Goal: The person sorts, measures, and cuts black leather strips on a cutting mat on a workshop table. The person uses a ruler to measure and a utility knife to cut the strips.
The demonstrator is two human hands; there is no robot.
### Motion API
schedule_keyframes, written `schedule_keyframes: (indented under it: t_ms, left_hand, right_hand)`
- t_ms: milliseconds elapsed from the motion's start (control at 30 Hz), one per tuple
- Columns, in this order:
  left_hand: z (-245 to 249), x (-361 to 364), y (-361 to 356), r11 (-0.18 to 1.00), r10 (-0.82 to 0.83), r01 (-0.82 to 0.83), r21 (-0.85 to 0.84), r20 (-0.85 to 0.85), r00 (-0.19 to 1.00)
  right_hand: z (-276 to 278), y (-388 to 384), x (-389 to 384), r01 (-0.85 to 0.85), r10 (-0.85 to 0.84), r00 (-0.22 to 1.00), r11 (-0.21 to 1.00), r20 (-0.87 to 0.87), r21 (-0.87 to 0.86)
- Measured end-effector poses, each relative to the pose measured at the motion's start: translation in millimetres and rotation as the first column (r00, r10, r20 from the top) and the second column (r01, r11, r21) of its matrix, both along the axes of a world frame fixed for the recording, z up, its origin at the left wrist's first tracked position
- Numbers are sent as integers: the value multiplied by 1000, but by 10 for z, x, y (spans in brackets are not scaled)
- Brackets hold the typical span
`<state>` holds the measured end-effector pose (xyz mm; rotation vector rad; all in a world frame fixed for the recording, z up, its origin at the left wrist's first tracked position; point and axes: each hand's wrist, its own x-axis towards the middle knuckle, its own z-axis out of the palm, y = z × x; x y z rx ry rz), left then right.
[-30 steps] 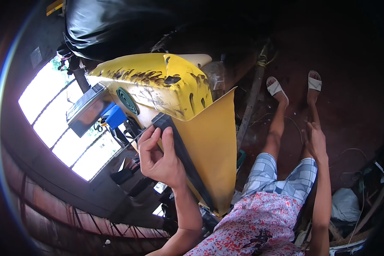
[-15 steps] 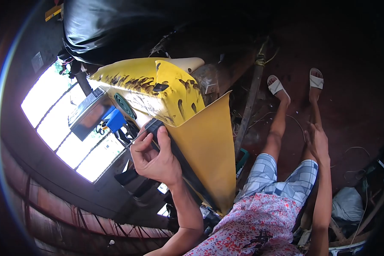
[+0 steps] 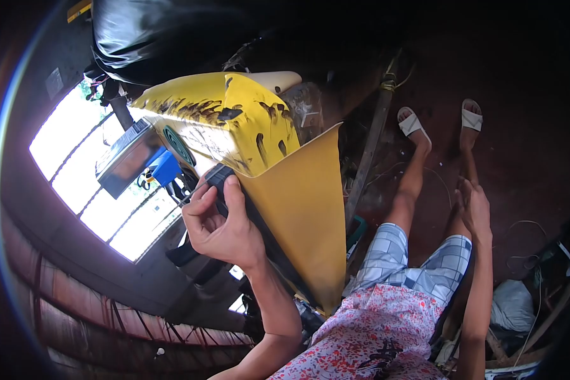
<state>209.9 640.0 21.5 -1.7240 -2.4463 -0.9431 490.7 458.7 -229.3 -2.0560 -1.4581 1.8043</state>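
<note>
My left hand (image 3: 225, 231) pinches a small dark block (image 3: 218, 175) between thumb and fingers, at the near corner of a yellow sheet-covered piece (image 3: 259, 133). Black smears mark the top of that piece, and a smooth yellow flap (image 3: 304, 209) hangs from it. A dark strip runs down the flap's edge beside my left wrist. Over my leg, my right hand (image 3: 474, 206) hangs with loosely bent fingers and nothing visible in it.
Behind the yellow piece lies a shiny black cover (image 3: 152, 38). A metallic box (image 3: 125, 158) and a blue object (image 3: 165, 168) stand at the left, near a bright window. A long bar (image 3: 370, 139) leans right of the flap. A pale bag (image 3: 512, 305) lies at the lower right.
My left hand, with the dark block, has shifted slightly up and left in view, along with the yellow piece. My right hand has barely moved.
</note>
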Motion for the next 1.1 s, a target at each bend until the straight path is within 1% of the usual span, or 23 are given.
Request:
schedule_keyframes:
  t_ms: [100, 167, 200, 267, 367, 400, 433, 467, 500, 567, 600, 667, 733, 800, 867, 967, 1033, 1067, 1100]
  left_hand:
    - [-7, 16, 2, 1000, 10, -10, 9, 11, 1000]
    - [3, 9, -2, 1000, -17, 17, -6, -43, 999]
    - [14, 9, -1, 1000, -17, 17, -7, -44, 999]
    - [32, 10, 6, 998, -33, 28, -55, -85, 996]
    - [48, -9, 5, 997, -20, 14, -73, -83, 996]
    - [52, -1, 7, 997, -23, 17, -74, -81, 996]
    - [56, 13, 7, 996, 11, -17, -84, -73, 997]
    - [59, 30, 8, 994, 45, -51, -94, -65, 997]
    - [59, 43, 7, 994, 44, -50, -93, -62, 997]
    - [47, 44, 6, 992, 64, -76, -103, -119, 991]
    - [23, 18, 6, 992, 62, -75, -104, -118, 991]
    - [-21, -44, -10, 1000, 5, -6, 2, 63, 998]
    - [-25, -33, 3, 1000, 19, -20, 13, 81, 997]
    - [-14, -14, 7, 999, 38, -41, 25, 100, 994]
    - [12, 17, 22, 998, 56, -57, -1, 149, 987]
    - [29, 61, 33, 997, 74, -69, -43, 130, 989]
    - [28, 55, 38, 997, 65, -59, -44, 142, 988]
    - [30, 51, 46, 998, 46, -40, -46, 153, 987]
    - [43, 58, 51, 998, 56, -52, -31, 165, 985]
  right_hand:
    - [-42, -54, -32, -7, 7, 1000, 1000, 9, 1]
    - [-48, -94, -46, -10, 9, 1000, 1000, 16, 14]
    - [-44, -99, -50, 9, -9, 1000, 1000, 8, 6]
    - [-39, -102, -52, 28, -28, 1000, 1000, 0, 0]
    - [-50, -138, -54, 33, -33, 999, 999, 12, -29]
    - [-90, -191, -53, 34, -34, 999, 999, 20, 31]
    - [-101, -214, -52, 33, -36, 999, 995, 28, 91]
    - [-94, -223, -48, 35, -38, 999, 995, 31, 91]
    - [-79, -214, -42, 46, -49, 998, 995, 34, 87]
    - [-74, -178, -22, 56, -60, 998, 995, 37, 84]
    - [-79, -156, -13, 52, -55, 998, 996, 30, 67]
    - [-90, -121, -8, 46, -47, 999, 998, 22, 48]
    - [-102, -92, -6, 36, -40, 998, 996, 42, 84]
    - [-103, -44, -1, 29, -32, 999, 996, 38, 79]
    - [-101, 20, -6, 22, -25, 999, 997, 34, 81]
    - [-50, 106, -57, 14, -18, 999, 994, 35, 108]
    - [54, 187, -122, 2, -3, 1000, 997, 17, 79]
    - [157, 244, -153, -10, 7, 1000, 996, 27, 89]
    - [296, 319, -197, -42, 42, 999, 990, -1, 138]
